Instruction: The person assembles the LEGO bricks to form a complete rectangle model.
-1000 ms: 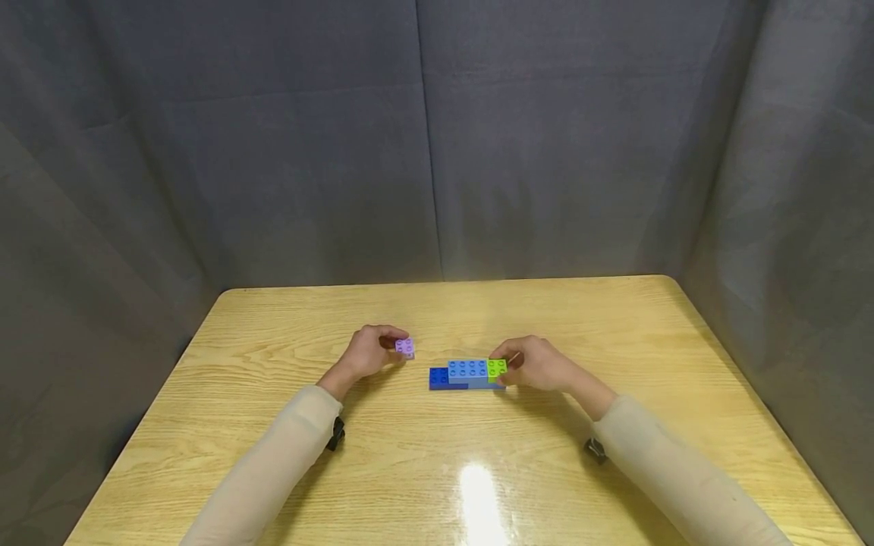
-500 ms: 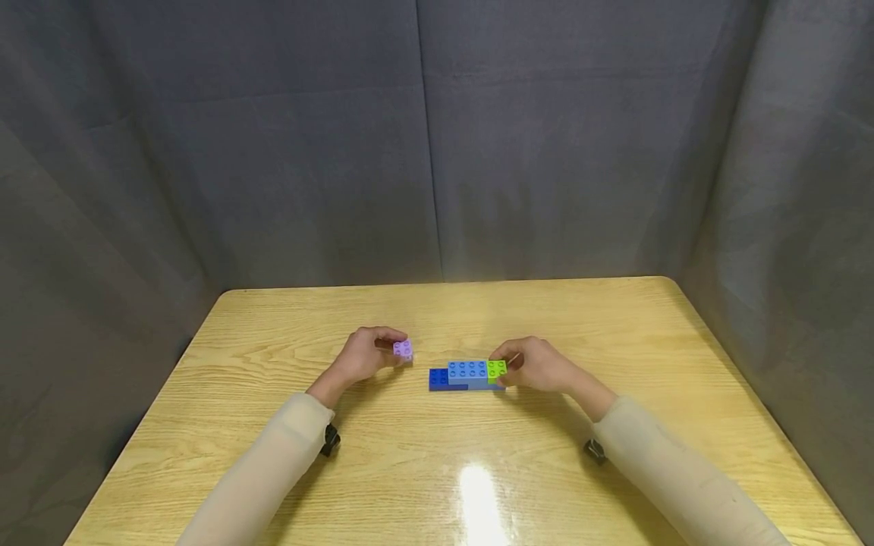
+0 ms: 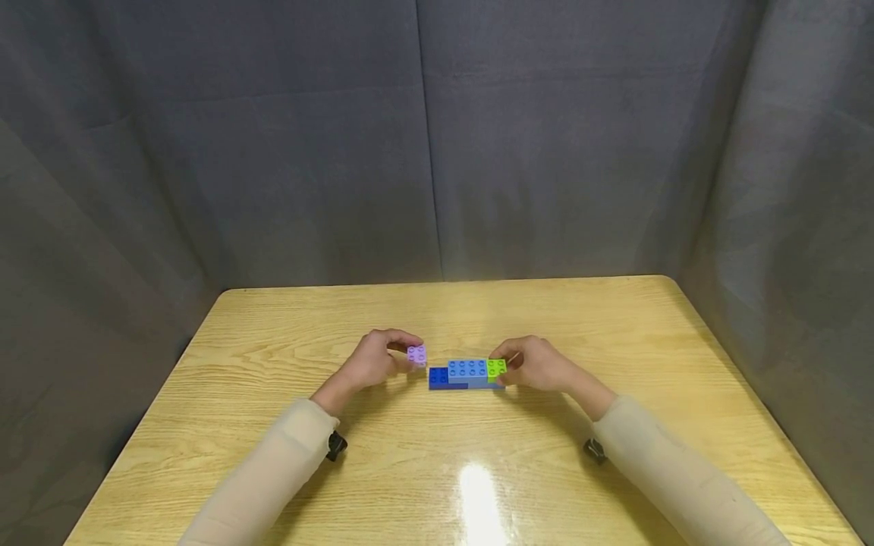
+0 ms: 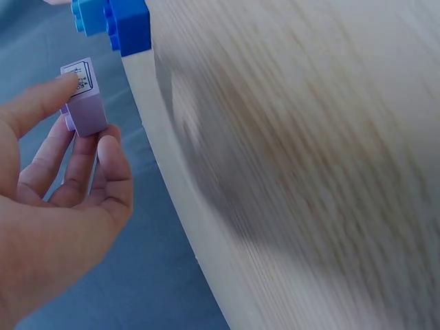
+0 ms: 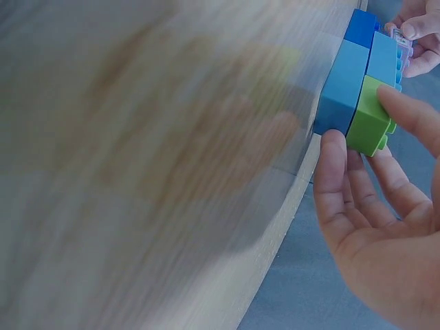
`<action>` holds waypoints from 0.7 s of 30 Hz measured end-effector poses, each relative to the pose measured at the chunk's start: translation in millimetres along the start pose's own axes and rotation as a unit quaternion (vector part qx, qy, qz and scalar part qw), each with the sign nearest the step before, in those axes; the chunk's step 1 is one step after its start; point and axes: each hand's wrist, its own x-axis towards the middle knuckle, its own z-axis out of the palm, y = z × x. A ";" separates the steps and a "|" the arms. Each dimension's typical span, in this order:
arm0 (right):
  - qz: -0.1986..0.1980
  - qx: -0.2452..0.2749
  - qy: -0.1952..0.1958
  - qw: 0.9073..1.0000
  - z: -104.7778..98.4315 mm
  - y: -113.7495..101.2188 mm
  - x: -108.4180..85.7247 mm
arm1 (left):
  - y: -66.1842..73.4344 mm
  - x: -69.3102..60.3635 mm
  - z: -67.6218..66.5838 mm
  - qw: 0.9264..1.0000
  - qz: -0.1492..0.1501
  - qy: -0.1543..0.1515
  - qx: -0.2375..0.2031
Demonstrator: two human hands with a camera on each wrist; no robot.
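My left hand (image 3: 372, 361) pinches a small purple toy building brick (image 3: 416, 356) between thumb and fingers, just left of the joined bricks and apart from them. A label with dark print shows on the side of the purple brick in the left wrist view. The joined bricks have a dark blue brick (image 3: 438, 376) at lower left and a light blue one (image 5: 338, 86) at lower right. A light blue brick (image 3: 467, 370) lies across both, beside a green brick (image 3: 496, 368) at the upper right end. My right hand (image 3: 541, 365) grips that green brick.
The bricks stand on a wooden table (image 3: 410, 470) with rounded far corners. Grey curtains (image 3: 307, 152) hang behind it and along both sides. A small black device (image 3: 336, 445) is worn at the left wrist, and another black device (image 3: 595, 450) at the right.
My left hand drew back slightly to the left, then moved right and a little nearer with the purple brick, closer to the dark blue end. The right hand and joined bricks stayed put.
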 end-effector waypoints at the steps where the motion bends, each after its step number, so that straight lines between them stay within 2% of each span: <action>1: 0.001 0.000 0.001 1.000 0.1 -0.1 0.1 | 1.2 -0.3 1.2 1.000 0.002 0.000 0.000; 21: 0.008 -0.001 0.002 1.000 1.4 -2.0 -0.4 | 6.6 -1.3 24.0 0.998 0.029 -0.046 -0.010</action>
